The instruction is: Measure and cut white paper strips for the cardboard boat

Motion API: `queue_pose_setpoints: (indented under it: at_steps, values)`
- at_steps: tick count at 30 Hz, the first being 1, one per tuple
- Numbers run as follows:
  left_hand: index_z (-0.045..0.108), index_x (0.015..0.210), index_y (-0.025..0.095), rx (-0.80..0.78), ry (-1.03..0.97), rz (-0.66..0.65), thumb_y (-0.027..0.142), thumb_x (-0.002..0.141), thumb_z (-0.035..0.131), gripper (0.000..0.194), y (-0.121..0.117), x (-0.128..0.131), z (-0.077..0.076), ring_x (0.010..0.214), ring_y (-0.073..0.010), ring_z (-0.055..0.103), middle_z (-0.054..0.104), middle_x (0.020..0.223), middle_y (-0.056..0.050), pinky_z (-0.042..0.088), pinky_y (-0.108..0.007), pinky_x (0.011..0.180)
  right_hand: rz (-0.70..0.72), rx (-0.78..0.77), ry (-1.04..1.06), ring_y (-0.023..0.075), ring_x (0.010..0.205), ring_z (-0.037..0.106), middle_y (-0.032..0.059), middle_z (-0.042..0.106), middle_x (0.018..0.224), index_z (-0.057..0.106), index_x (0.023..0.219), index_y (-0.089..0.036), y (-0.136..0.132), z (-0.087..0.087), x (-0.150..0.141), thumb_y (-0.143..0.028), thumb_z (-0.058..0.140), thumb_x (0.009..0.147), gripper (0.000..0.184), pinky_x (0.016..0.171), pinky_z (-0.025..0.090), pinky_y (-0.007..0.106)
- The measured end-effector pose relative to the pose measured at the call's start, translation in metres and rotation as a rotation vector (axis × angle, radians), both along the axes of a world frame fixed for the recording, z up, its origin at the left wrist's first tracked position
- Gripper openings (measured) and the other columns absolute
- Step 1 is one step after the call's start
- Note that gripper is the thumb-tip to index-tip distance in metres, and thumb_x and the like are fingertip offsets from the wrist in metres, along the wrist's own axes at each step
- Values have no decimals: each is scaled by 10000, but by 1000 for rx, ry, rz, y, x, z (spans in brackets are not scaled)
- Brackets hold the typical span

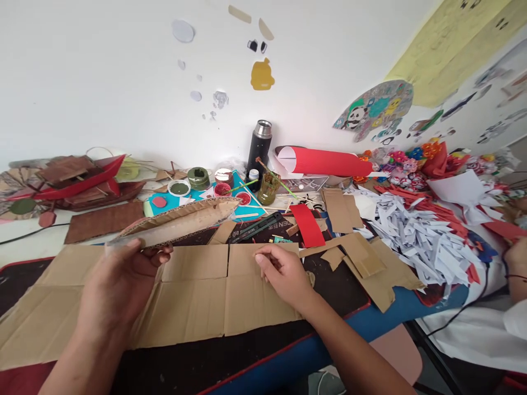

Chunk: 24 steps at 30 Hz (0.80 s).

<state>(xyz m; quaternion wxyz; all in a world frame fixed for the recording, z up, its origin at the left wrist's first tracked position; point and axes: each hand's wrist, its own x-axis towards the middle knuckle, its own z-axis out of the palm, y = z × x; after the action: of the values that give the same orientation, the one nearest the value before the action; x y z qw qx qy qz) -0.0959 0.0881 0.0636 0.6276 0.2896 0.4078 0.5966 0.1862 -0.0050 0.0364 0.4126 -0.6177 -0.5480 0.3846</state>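
My left hand grips one end of a long, narrow cardboard boat hull, with the thumb on its near side and the fingers curled beneath. The hull is tilted, its pointed end toward the upper right, and corrugated edges show along its rim. Below it, a large creased cardboard sheet lies on the dark mat. Over the right part of that sheet is my right hand, its fingers curled in and the thumb close to the forefinger. Nothing shows between those fingers.
Paint cups, a black thermos and a jar of brushes stand behind. Red-brown model boats sit at left. Cardboard scraps, white paper strips and a red roll lie rightward. Another person's arm shows far right.
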Motion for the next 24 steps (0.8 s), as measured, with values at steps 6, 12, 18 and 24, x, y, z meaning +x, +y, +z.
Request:
queue_pose_setpoints:
  at_steps: [6, 12, 18, 24]
  values:
    - [767, 1061, 265, 50, -44, 27, 227, 722, 853, 352, 0, -6, 7, 650, -178, 691, 786, 840, -12, 585, -249, 519, 257, 173, -430, 212, 857, 727, 55, 778, 1008, 767, 1258, -234, 34, 20, -8, -390, 729, 1042, 269, 772, 547, 325]
    - [760, 1078, 248, 91, -60, 63, 240, 694, 866, 398, 2, -8, 12, 623, -174, 690, 786, 837, -18, 574, -239, 509, 479, 227, -792, 324, 1142, 694, 166, 714, 1266, 706, 1417, -166, 66, 21, -32, -555, 778, 1010, 567, 969, 568, 448]
    - [765, 1032, 203, 104, -67, 86, 263, 632, 895, 425, 4, -12, 14, 602, -169, 689, 788, 821, -21, 565, -232, 498, 553, 156, -878, 317, 1102, 702, 153, 765, 1133, 780, 1151, -143, 78, 14, -47, -483, 859, 969, 393, 936, 530, 420]
    - [760, 816, 195, 105, -77, 116, 277, 563, 924, 313, 1, -14, 27, 626, -165, 682, 777, 788, -16, 563, -240, 503, 504, 78, -632, 229, 926, 714, 68, 788, 1069, 700, 1074, -196, 70, 24, -47, -350, 886, 964, 265, 752, 432, 307]
